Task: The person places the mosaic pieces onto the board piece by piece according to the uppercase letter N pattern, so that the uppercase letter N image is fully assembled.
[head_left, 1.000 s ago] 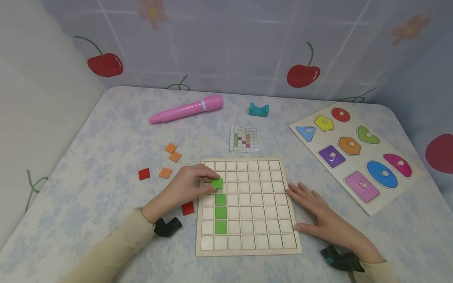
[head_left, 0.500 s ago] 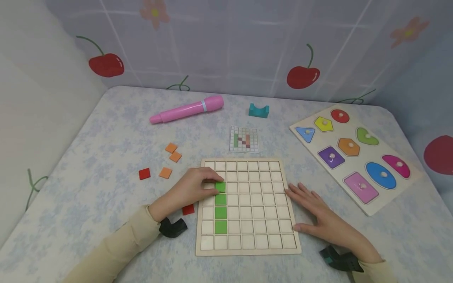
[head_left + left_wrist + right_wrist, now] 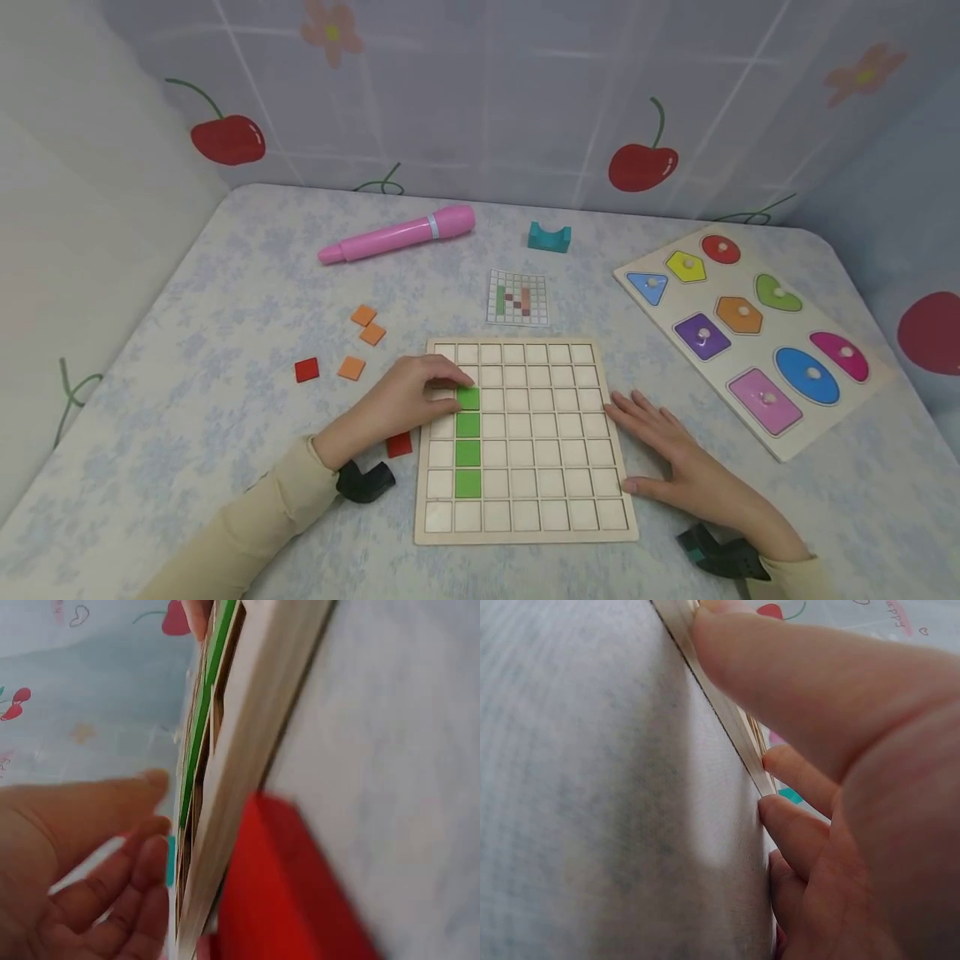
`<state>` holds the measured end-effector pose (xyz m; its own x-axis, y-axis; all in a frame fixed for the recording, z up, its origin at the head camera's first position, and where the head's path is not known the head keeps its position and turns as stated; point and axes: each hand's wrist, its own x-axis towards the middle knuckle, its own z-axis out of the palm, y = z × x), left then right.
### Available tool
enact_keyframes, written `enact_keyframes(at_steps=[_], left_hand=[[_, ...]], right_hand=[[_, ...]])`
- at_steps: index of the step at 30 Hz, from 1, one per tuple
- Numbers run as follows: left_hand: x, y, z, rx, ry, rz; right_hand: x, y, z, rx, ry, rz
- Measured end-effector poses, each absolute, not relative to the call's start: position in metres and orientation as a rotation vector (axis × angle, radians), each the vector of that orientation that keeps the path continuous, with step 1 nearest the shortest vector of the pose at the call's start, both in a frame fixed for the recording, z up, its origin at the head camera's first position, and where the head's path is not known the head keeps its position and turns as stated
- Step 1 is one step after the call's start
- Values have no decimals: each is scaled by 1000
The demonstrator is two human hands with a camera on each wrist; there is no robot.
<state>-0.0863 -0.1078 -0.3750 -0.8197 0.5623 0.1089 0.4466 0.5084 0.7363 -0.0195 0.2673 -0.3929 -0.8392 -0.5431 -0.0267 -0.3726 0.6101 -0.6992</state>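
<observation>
Several green tiles (image 3: 468, 453) lie in a vertical line in the second column of the wooden grid board (image 3: 527, 537). My left hand (image 3: 397, 404) is over the board's left side, its thumb and fingertips at the top green tile (image 3: 468, 399), which sits in its cell. In the left wrist view, the left hand (image 3: 90, 855) has a small gap between thumb and fingers, and nothing is visible between them. Fingers spread, my right hand (image 3: 686, 467) touches the board's right edge; the right wrist view shows its fingertips (image 3: 776, 810) against that edge.
Orange tiles (image 3: 351, 367) and a red tile (image 3: 307, 369) lie left of the board, another red tile (image 3: 399, 444) beside my left wrist. Behind the board are a small pattern card (image 3: 517, 297), a pink pen (image 3: 397, 236) and a teal holder (image 3: 550, 237). A shape puzzle (image 3: 780, 450) lies right.
The top green tile, pinched by my left hand a second ago, has come down into its cell above the other green tiles. The left fingers have loosened; the right hand has stayed put.
</observation>
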Motion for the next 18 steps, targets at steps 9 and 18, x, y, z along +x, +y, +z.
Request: enact_keyframes(at_steps=[9,18], left_hand=[[-94,-163,-358,653,2609,1411],[-96,-231,-365,576,2619,1300]], right_hand=[[-20,267,-393,-739,2602,-1039],[-20,267,-393,-741,2595,-1048]])
